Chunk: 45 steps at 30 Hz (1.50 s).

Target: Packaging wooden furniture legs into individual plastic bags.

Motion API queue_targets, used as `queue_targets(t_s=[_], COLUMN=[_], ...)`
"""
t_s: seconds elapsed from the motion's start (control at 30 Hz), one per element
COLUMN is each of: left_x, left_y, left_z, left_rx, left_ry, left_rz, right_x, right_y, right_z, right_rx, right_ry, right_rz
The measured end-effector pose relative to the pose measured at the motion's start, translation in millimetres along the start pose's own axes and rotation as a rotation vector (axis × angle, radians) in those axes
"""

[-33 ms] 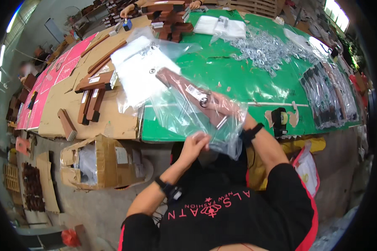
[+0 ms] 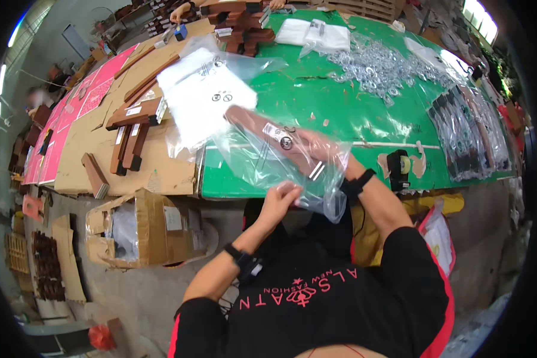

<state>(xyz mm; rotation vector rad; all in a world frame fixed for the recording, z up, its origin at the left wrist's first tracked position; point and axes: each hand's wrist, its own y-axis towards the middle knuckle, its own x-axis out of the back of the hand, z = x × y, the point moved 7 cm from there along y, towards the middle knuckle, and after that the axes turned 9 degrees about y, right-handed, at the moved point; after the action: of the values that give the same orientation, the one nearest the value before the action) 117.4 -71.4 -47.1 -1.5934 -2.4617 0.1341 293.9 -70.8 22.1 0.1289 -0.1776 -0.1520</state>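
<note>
One long desk (image 2: pixel 355 122) fills the scene, green on the right, covered with cardboard left of the middle and pink at far left. One cardboard carton (image 2: pixel 152 230) stands below its near edge, on the left. Far off, one stack of brown wooden pieces (image 2: pixel 238 30) rises, too crowded to count, with a co-worker's two hands beside it. At right lies one row of bagged bundles (image 2: pixel 468 137); their number is unclear. Two piles of white plastic bags lie flat: a larger pile (image 2: pixel 191 113) left of the middle and a smaller pile (image 2: pixel 313 36) at the far side. Right of the smaller one spreads one heap of clear packets (image 2: pixel 376 65), too many to count. On the cardboard are two thin brown strips (image 2: pixel 152 80), a crossed group of pieces (image 2: pixel 136 113), and one lone piece (image 2: pixel 94 175) near the edge. One clear plastic bag (image 2: pixel 250 161), over the desk's near middle, contains one brown wooden piece (image 2: pixel 256 122), tilted from far left to near right. One tape dispenser (image 2: pixel 398 167) sits to its right. The right hand (image 2: pixel 313 145), under clear film, has its fingers clamped around the piece, partly hidden. The left hand (image 2: pixel 277 206) pinches the bag's near edge, thumb and forefinger together.
</note>
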Motion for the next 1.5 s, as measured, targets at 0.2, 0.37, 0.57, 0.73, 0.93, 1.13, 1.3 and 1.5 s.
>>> queue_targets(t_s=[0.2,0.37,0.57,0.73,0.93,1.13,1.3,1.5], left_x=[-14.8,-12.4,-20.1,-33.0,-39.5,-45.0,-55.0,52.7], left_y=[14.1,4.6,0.5,-4.8,-9.7,-10.8,-11.4,-31.1], left_z=[-10.9,-8.2,-12.6,-18.6,-17.2,-23.6,-32.7,-117.1], left_rx=[-0.003,0.019,0.036,0.034,0.111,0.094,0.171,-0.087], left_ry=[-0.262,-0.280,-0.329,-0.364,-0.299,-0.273,-0.169,0.117], left_rz=[-0.044,-0.083,-0.092,-0.079,0.059,0.107,0.314,0.443], right_x=[9.7,8.2,4.5,30.3,41.7,46.6,51.6,54.2], right_y=[-12.2,-77.0,-112.7,-109.3,-111.9,-105.2,-107.8,-112.4], right_z=[8.6,10.9,-4.0,-9.3,-19.4,-9.1,-34.9,-28.0], right_rx=[0.068,0.297,0.124,0.016,0.036,-0.014,-0.063,0.025], right_ry=[-0.190,-0.548,-0.572,-0.509,-0.379,-0.613,-0.366,-0.562], right_rz=[0.088,-0.157,-0.362,-0.731,-0.674,-0.611,-0.665,-0.631])
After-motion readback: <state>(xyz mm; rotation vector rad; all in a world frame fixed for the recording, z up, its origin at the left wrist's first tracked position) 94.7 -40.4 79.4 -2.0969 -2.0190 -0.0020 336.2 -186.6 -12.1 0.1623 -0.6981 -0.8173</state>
